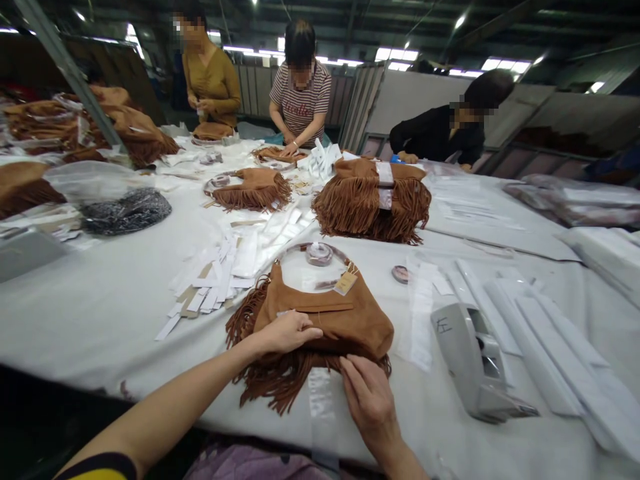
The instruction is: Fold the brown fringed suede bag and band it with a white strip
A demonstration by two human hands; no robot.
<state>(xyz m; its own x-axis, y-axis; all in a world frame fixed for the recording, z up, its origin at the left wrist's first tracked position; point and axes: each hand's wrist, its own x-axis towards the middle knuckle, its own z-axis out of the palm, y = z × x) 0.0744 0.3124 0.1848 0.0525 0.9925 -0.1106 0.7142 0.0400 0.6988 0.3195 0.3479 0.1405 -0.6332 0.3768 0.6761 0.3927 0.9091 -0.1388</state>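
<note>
Left hand (287,331) fingers curled flat on brown fringed bag (345,317), right hand (367,397) fingers pinching its lower edge, clear strip (320,400) between hands, tape dispenser (473,363) right of right fingers

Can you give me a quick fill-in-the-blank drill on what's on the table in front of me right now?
1. Both hands rest on a brown suede ____ with fringe.
2. The left hand lies flat on it, and the right hand pinches its ____ edge.
3. A paper ____ hangs by its handle.
4. The grey tape dispenser sits to the ____ of it.

Missing words: bag; lower; tag; right
</note>
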